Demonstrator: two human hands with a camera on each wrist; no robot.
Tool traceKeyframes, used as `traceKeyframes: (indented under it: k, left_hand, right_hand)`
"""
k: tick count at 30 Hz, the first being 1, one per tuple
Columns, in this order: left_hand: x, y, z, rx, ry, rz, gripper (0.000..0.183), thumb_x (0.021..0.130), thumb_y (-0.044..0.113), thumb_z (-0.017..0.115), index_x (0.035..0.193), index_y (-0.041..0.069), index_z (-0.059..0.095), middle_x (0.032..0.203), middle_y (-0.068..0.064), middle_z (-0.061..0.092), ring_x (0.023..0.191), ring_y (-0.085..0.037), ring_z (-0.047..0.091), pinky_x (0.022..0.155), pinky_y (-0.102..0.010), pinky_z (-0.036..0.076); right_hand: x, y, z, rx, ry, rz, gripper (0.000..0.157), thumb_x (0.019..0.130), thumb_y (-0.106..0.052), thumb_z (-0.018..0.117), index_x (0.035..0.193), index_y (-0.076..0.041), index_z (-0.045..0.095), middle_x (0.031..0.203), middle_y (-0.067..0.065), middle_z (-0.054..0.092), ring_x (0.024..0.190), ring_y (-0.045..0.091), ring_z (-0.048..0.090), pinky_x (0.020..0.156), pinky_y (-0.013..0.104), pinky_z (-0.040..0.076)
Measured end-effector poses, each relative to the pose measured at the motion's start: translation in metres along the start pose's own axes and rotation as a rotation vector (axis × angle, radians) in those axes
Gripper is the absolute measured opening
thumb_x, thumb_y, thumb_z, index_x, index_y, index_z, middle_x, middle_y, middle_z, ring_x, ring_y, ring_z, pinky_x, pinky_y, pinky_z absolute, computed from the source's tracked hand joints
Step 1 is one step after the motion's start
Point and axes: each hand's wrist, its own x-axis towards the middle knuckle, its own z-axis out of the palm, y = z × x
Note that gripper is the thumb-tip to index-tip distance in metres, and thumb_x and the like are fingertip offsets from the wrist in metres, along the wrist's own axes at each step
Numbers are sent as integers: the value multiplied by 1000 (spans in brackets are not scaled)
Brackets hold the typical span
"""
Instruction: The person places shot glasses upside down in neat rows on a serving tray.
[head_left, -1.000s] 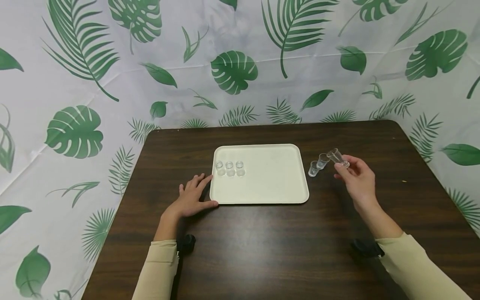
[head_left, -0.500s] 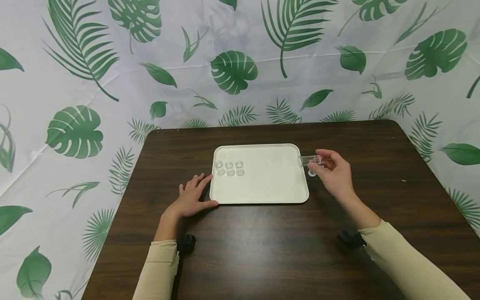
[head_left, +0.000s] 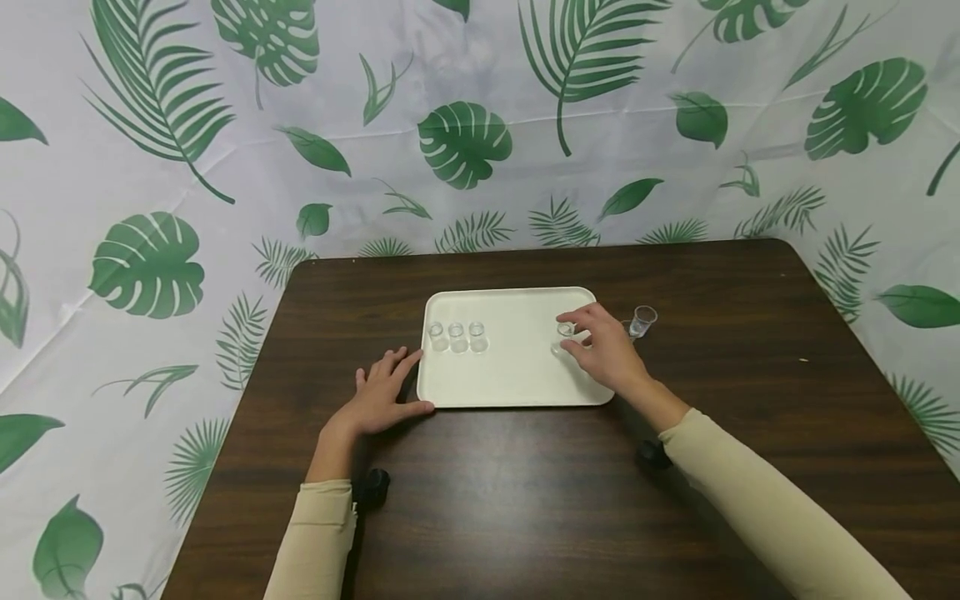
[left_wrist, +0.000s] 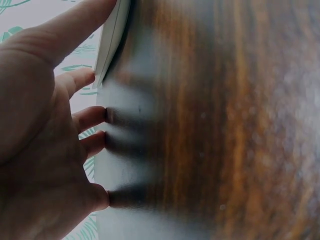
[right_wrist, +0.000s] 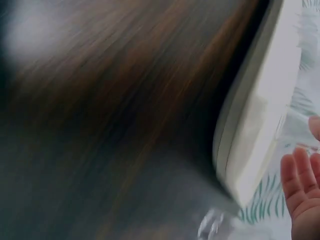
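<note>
Over the right part of a cream tray (head_left: pixel 517 379), my right hand (head_left: pixel 609 352) pinches a small clear shot glass (head_left: pixel 565 331) between thumb and fingers, the glass roughly upright. Three similar shot glasses (head_left: pixel 457 337) stand in a row at the tray's left side. My left hand (head_left: pixel 381 398) lies spread at the tray's near left corner, thumb and index finger touching its rim; the left wrist view shows its other fingertips (left_wrist: pixel 95 144) on the table. Another shot glass (head_left: pixel 642 321) is on the table right of the tray; one beside it is mostly hidden behind my right hand.
The dark wood-grain table (head_left: pixel 480 500) extends around the tray on every side. A white cloth with green leaf prints (head_left: pixel 465 208) hangs behind its far edge. A tiny light speck (head_left: pixel 803 360) lies on the table at the right.
My right hand has carried the shot glass leftward from beside the tray to over its right part, turning it from tilted and sideways to roughly upright. The left hand stays put.
</note>
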Motion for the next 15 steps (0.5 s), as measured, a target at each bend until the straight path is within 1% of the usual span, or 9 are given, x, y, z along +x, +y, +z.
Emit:
traceKeyframes:
  k: [2, 5, 9, 11, 15]
  left_hand:
    - [0, 0, 0, -2, 0, 2, 93, 86, 54, 70, 157, 18, 24, 160, -19, 16, 146, -42, 8, 102, -76, 1]
    - [-1, 1, 0, -3, -6, 1, 93, 86, 54, 70, 158, 18, 23, 161, -19, 15, 147, -41, 7, 102, -76, 1]
    - [-1, 0, -1, -3, -4, 0, 93, 86, 55, 69, 158, 19, 23, 161, -19, 15, 147, -41, 7, 102, -76, 1]
    - [-1, 1, -1, -3, -5, -2, 93, 86, 54, 70, 158, 19, 23, 161, -19, 15, 147, -41, 7, 103, -76, 0]
    - [-1, 2, -3, -7, -13, -7, 93, 86, 53, 70, 158, 19, 22, 161, -18, 14, 147, -40, 7, 103, -75, 0]
  right_hand:
    - [7, -2, 10, -28, -41, 22, 35, 87, -8, 74, 121, -9, 69, 110, 5, 60, 88, 21, 62, 72, 39, 54]
    - [15, -6, 24, -45, -68, 30, 35, 86, -9, 74, 121, -12, 69, 108, 4, 62, 88, 20, 62, 73, 37, 52]
    - [22, -13, 37, -45, -59, 6, 34, 84, -8, 76, 118, -11, 69, 103, 3, 62, 88, 20, 60, 74, 36, 49]
    - [24, -18, 41, -44, -55, 0, 34, 84, -7, 76, 117, -11, 69, 102, 4, 62, 87, 21, 60, 74, 37, 48]
    - [30, -26, 48, -44, -59, 7, 34, 83, -7, 76, 116, -11, 69, 101, 4, 62, 88, 21, 60, 75, 40, 47]
